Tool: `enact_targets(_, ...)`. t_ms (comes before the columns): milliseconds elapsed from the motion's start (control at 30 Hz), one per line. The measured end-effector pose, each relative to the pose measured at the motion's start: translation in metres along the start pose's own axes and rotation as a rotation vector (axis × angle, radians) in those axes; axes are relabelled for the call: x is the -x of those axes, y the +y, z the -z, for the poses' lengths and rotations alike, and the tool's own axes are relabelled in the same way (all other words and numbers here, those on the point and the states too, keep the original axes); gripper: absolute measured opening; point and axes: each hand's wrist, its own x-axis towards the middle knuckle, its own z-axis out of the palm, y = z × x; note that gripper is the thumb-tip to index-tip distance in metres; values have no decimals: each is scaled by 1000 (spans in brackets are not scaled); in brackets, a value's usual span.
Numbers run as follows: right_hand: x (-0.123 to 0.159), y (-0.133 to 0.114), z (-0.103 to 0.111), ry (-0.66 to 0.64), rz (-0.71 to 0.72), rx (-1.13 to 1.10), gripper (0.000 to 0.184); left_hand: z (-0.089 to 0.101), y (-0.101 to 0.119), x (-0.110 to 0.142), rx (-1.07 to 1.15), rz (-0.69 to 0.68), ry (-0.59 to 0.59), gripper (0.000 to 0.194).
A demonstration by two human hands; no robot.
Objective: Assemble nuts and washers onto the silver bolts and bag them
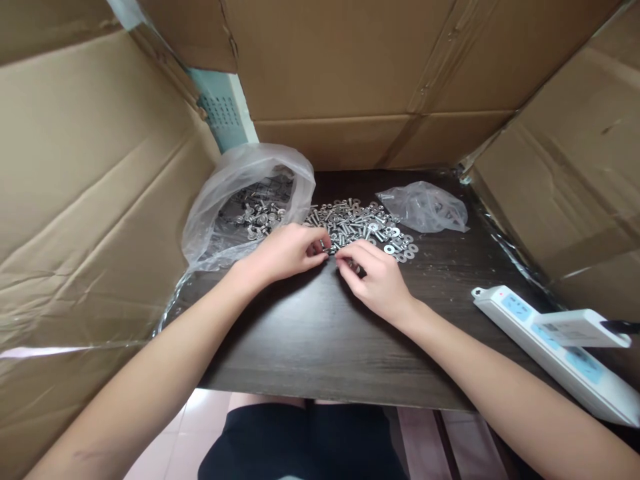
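Observation:
My left hand [287, 252] and my right hand [376, 278] meet at the middle of a dark wooden table [320, 340], fingertips pinched together on a small metal bolt [330, 248]. Just beyond them lies a loose pile of silver bolts and washers [363, 225]. An open clear plastic bag [245, 203] with more metal fasteners inside stands to the left of the pile, close to my left hand.
A smaller crumpled plastic bag [425, 208] lies at the back right. A white power strip [555, 350] with a white plug on it sits at the right edge. Cardboard sheets [90, 187] wall in the table on the left, back and right.

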Motion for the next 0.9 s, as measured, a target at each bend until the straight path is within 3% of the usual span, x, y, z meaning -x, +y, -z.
enact_targets(267,-2,-3,-1,123,-41,-62,16,-10,8,-1,129,73,54,9)
enact_targets(767,-4,-4,1,194,-35,-60,16,-16,12,-2,400,60,97,9)
enact_targets(900,-5,-3,0,175,-37,-90,25,-14,9,-3,432,84,133,11)
